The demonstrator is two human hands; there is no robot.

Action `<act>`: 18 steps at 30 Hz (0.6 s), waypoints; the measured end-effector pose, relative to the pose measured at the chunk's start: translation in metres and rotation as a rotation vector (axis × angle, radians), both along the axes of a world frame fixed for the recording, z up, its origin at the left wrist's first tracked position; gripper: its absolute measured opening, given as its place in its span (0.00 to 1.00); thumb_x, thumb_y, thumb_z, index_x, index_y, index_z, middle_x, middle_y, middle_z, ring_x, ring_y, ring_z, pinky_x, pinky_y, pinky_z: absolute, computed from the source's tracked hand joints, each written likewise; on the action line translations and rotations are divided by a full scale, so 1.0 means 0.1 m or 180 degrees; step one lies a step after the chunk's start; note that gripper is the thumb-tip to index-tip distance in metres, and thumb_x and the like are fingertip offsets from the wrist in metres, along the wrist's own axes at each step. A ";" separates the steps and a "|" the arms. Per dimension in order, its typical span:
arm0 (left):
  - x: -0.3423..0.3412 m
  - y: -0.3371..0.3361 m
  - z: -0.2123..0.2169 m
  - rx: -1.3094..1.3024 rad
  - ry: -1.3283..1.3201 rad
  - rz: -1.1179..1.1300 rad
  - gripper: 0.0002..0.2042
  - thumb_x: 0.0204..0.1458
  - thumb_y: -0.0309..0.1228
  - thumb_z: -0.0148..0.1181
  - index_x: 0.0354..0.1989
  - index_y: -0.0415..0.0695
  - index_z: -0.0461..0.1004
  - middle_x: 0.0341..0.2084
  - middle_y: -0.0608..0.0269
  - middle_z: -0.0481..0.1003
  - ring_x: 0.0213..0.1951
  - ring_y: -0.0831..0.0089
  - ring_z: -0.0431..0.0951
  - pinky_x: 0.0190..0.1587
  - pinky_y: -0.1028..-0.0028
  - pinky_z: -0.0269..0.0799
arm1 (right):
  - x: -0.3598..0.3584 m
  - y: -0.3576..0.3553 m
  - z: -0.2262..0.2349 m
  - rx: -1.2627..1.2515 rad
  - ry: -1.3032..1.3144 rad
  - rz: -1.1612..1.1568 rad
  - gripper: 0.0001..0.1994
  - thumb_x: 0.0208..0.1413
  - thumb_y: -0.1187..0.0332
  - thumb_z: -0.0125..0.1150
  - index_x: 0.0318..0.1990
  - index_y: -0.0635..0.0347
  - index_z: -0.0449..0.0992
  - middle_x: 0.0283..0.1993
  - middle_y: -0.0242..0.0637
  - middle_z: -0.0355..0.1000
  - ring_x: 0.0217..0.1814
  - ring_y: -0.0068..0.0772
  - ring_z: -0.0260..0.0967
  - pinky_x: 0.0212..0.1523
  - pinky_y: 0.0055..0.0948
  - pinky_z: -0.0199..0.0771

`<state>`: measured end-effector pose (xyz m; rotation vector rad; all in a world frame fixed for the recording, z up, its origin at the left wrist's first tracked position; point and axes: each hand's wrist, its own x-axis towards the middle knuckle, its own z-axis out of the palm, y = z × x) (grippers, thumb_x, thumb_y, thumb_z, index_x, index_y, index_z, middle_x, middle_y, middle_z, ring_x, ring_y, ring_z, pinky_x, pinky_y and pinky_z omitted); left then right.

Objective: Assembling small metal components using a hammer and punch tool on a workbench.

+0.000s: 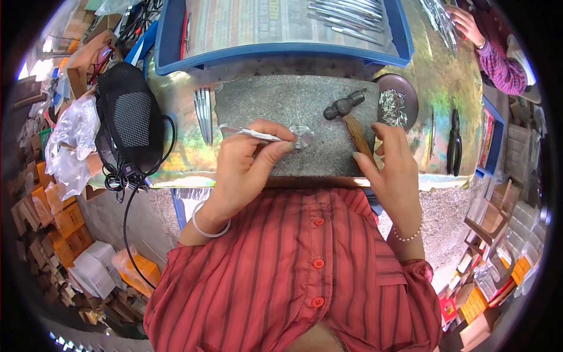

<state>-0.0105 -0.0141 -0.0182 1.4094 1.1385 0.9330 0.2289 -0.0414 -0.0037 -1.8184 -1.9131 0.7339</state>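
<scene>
Between thumb and curled fingers, my left hand [243, 167] grips a slim, flat silver metal piece [249, 132], its exact kind unclear. Its right end is hidden by my fingertips, close to a round, shiny disc [302, 136] on the grey metal slab [264, 97]. A ball-peen hammer [355, 130] lies on the slab, head pointing away and wooden handle toward me. My right hand [396, 170] is beside that handle, thumb and fingers apart around its near end; whether they touch it is hard to see. Past the slab's right edge, a round dish [413, 97] holds many small metal pins [393, 108].
Several slim silver pieces [203, 117] lie left of the slab. Black-handled pliers [454, 146] are at right. A blue tray [281, 53] with silver tools stands beyond. At left sits a black mesh bag [130, 117] with cables. Another person's hand [466, 24] touches silver pieces far right.
</scene>
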 end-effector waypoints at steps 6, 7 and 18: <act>0.09 0.04 -0.03 0.0386 0.0339 -0.0117 0.02 0.49 0.20 0.54 0.29 0.34 0.72 0.25 0.57 0.73 0.23 0.68 0.73 0.27 0.75 0.67 | -0.08 -0.02 -0.02 0.0274 -0.0343 -0.0104 0.19 0.47 0.74 0.56 0.48 0.65 0.62 0.39 0.46 0.62 0.36 0.47 0.65 0.35 0.39 0.66; 0.09 0.05 -0.03 0.0387 0.0335 -0.0118 0.02 0.49 0.20 0.54 0.29 0.34 0.72 0.25 0.57 0.73 0.23 0.68 0.73 0.27 0.75 0.67 | -0.09 -0.02 -0.02 0.0274 -0.0346 -0.0104 0.19 0.47 0.74 0.56 0.48 0.65 0.62 0.39 0.46 0.62 0.36 0.47 0.65 0.35 0.39 0.66; 0.07 0.06 -0.03 0.0523 0.0527 -0.0250 0.02 0.49 0.20 0.53 0.30 0.36 0.70 0.26 0.55 0.72 0.27 0.60 0.74 0.30 0.71 0.68 | -0.06 -0.06 -0.03 0.0080 0.0302 -0.0170 0.13 0.52 0.74 0.50 0.46 0.65 0.64 0.36 0.50 0.68 0.35 0.46 0.67 0.33 0.37 0.65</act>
